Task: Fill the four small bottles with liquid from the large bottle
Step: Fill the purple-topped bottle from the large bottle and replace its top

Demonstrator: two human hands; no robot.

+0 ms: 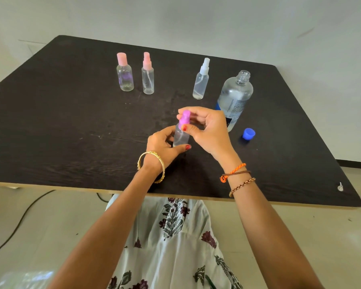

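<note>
**Both hands on the purple-topped bottle at mid-table**

Starting at the far left of the dark table (50,122): a small clear bottle with a pink cap (124,72) stands upright, and just beside it a pink-topped spray bottle (148,74), also upright, its dip tube visible inside. How much liquid either one holds I can't tell from here.

Now to the centre, nearer the table's front edge. The left hand (164,143), gold bangle (151,166) on the wrist, curls around the clear body of the purple-topped spray bottle (181,132), thumb across the front (red nail polish showing). The right hand (209,130) has its thumb and fingers pinched around the purple spray top (184,117), which sits on the bottle's neck. Orange and brown bracelets (234,175) circle that wrist.

Further right, at the back, a white-topped spray bottle (201,80) stands upright and apart from the pink pair. Next to it is the large bottle (234,99), uncapped, open neck up, clear with a blue-and-white label. Its blue cap (248,134) lies on the table just right of the right hand.
</note>
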